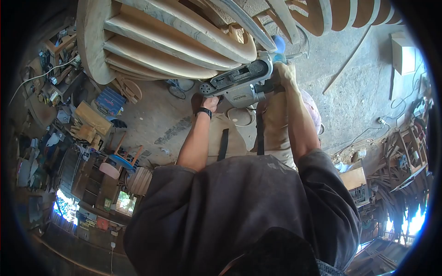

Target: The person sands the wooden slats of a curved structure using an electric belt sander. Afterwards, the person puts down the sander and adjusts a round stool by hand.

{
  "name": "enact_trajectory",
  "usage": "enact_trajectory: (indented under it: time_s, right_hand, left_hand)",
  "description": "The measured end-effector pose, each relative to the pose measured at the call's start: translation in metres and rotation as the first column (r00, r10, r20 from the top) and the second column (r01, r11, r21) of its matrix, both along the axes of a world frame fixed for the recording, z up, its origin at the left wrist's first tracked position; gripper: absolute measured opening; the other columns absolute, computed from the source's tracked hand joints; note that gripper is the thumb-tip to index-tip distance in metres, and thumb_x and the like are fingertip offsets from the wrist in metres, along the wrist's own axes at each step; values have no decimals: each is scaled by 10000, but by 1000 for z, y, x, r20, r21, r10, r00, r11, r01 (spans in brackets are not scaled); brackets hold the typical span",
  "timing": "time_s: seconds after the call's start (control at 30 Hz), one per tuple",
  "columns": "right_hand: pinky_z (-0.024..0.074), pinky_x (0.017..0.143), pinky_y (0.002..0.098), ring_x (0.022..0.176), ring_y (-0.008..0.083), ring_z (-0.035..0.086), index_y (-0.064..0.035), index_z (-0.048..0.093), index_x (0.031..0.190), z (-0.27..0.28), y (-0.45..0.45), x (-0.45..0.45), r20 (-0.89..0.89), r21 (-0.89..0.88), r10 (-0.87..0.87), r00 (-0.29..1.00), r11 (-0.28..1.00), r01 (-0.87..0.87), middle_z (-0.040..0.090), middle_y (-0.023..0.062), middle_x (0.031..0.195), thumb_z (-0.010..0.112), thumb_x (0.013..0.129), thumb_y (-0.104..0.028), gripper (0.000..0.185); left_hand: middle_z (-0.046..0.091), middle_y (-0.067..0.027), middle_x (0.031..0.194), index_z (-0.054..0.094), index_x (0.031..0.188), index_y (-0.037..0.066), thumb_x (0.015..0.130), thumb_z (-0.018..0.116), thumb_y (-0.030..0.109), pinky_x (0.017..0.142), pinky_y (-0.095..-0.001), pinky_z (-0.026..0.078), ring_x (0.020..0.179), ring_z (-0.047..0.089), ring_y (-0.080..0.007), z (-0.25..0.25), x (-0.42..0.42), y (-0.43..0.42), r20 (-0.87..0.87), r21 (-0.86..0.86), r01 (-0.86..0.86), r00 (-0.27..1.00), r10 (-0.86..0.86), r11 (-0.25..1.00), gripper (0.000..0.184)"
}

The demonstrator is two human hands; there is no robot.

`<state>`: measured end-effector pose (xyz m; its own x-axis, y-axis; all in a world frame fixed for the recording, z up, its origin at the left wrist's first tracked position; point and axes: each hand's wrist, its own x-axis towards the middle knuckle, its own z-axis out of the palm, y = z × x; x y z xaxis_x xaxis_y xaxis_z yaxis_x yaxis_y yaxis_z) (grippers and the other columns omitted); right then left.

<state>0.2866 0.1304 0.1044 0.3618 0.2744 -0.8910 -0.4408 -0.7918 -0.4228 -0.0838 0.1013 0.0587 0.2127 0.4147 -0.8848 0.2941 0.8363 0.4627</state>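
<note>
A grey and black power tool [241,89] lies across the space between my hands, its upper edge close to or against the curved wooden slats [179,43]; contact is hard to tell. My left hand [211,104], with a black band at the wrist, is wrapped round the tool's left end. At the tool's right end my right hand [285,73] is closed on its handle. A blue part [279,44] shows just above that hand.
Shelves of clutter and a blue case [109,101] stand at the left. A stool [120,162] is lower left. At the right are a white box [404,57], cables and a long stick [347,60] on the concrete floor [340,106]. More curved slats are at the top right.
</note>
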Motion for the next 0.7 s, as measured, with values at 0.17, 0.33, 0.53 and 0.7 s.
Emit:
enact_trajectory:
  time_s: [0.17,0.33,0.53,0.7]
  right_hand:
    - [439,496,285,534,164,555,6,624,757,20,-2,-6,57,-83,38,998,996,-33,604,76,635,622,596,-65,176]
    - [452,496,304,542,181,569,17,617,806,46,0,-2,-15,-145,-12,1000,989,9,612,83,644,623,596,-68,226]
    - [464,466,328,507,212,574,33,599,800,49,4,4,-15,-146,6,1000,989,-8,608,108,630,606,592,-57,226]
    - [458,440,334,486,231,585,49,594,758,30,6,4,46,-229,39,998,973,-27,588,130,586,592,568,-13,200]
  left_hand:
    - [595,-55,983,578,1003,62,910,442,104,637,-288,439,800,539,-159,-37,-40,-16,-126,-67,105,986,-113,992,171]
    - [615,-57,928,606,1025,43,860,581,167,625,-311,486,741,558,-152,9,-17,0,-179,-187,-32,984,-2,982,207]
    - [622,-59,962,590,1045,92,900,555,171,693,-319,504,838,603,-181,67,17,31,-203,-359,-27,978,-50,933,169]
    - [517,-88,1244,515,1227,60,886,539,124,986,-310,364,1156,463,-211,47,11,19,-270,36,377,895,-354,926,348]
